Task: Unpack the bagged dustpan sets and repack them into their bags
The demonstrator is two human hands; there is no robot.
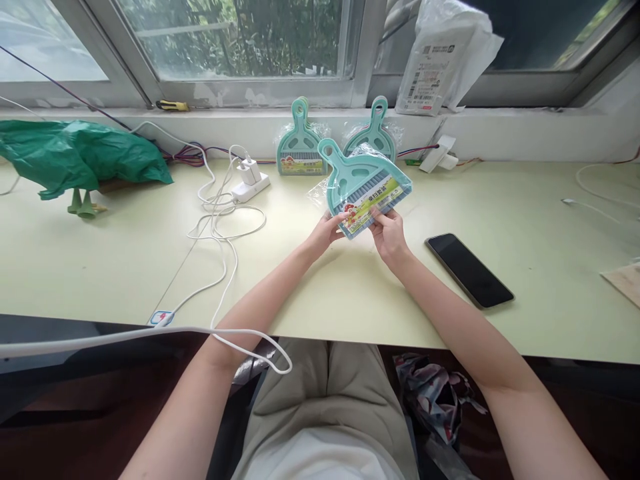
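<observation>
Between my two hands a mint-green dustpan and brush set (361, 177) is held tilted above the table, wrapped in clear plastic with a printed label across its lower part. My left hand (325, 235) grips its lower left corner, thumb on the front. Along the lower edge, my right hand (389, 237) pinches it with the thumb over the label. The fingers behind the pack are partly hidden. Two similar wrapped sets lean against the wall behind: one dustpan set (301, 141) at the left, another dustpan set (376, 125) at the right, partly covered by the held one.
A black phone (470, 270) lies right of my forearm. Left are white cables (220, 233), a power strip (251, 188) with a charger, and a green plastic bag (85, 157). A yellow cutter (173, 105) and a white plastic-wrapped package (435, 67) sit on the sill.
</observation>
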